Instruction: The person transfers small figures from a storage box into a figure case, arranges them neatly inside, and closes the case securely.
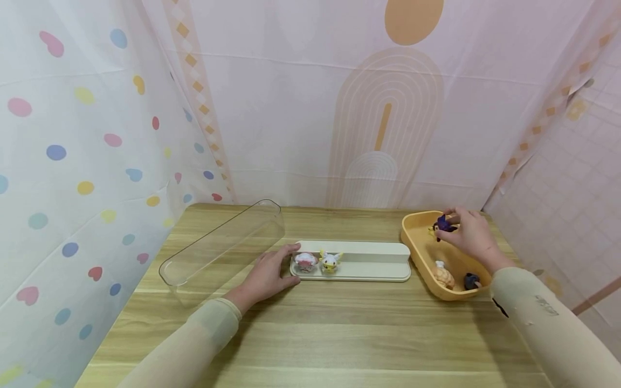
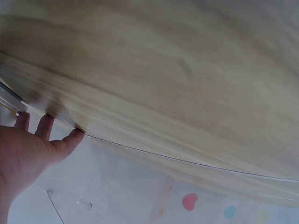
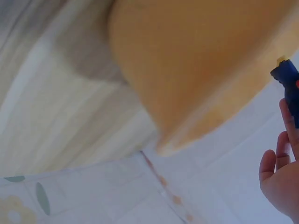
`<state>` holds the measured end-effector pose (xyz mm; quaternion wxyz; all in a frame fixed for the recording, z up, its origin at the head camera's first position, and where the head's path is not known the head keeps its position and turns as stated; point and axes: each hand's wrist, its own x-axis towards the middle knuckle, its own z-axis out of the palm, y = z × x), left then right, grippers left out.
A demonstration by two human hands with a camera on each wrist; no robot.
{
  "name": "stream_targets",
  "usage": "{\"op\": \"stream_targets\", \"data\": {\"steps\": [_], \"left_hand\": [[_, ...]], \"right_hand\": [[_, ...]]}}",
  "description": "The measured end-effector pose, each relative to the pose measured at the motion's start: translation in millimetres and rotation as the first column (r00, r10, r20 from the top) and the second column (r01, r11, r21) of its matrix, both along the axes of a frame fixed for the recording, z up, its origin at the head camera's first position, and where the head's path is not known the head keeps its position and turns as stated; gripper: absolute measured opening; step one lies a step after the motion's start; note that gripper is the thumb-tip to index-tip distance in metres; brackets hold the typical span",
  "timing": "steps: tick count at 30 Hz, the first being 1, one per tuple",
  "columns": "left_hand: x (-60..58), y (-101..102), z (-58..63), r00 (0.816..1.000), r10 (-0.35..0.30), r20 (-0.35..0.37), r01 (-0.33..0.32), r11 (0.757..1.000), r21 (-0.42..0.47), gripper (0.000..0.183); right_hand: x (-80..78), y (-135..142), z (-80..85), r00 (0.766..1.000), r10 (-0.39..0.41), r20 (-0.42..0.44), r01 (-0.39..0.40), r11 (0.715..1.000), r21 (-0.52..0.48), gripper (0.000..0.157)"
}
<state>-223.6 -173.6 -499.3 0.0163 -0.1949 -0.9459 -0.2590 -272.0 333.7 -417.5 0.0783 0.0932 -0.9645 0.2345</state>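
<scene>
In the head view my right hand (image 1: 468,235) pinches a small dark purple-blue figurine (image 1: 442,225) with yellow parts, over the far part of an orange tray (image 1: 421,257). The right wrist view shows the figurine (image 3: 290,91) at the fingertips, partly cut off by the frame edge. My left hand (image 1: 268,274) rests at the left end of a cream display base (image 1: 373,271), thumb and fingers spread and touching it. On that base stand a pink-and-white figurine (image 1: 305,262) and a white-and-yellow figurine (image 1: 329,262). A raised step runs along the base's back.
An orange-tan figurine (image 1: 443,277) and a dark figurine (image 1: 470,281) lie in the near part of the tray. A long clear plastic cover (image 1: 223,253) stands left, close behind my left hand. Patterned curtains border the wooden table (image 1: 339,328) at the back and sides.
</scene>
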Motion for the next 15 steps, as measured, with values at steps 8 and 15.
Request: {"op": "stream_targets", "data": {"steps": [8,15], "left_hand": [[-0.6,0.5,0.6,1.000,-0.002,0.003,0.002,1.000,0.000,0.083],[-1.5,1.4,-0.1,1.000,-0.002,0.008,0.002,1.000,0.001,0.083]], "right_hand": [[6.4,-22.0,17.6,0.996,0.093,0.010,-0.092,0.994,-0.056,0.051],[12.1,-49.9,24.1,0.985,0.169,-0.012,-0.170,0.982,-0.078,0.047]]}}
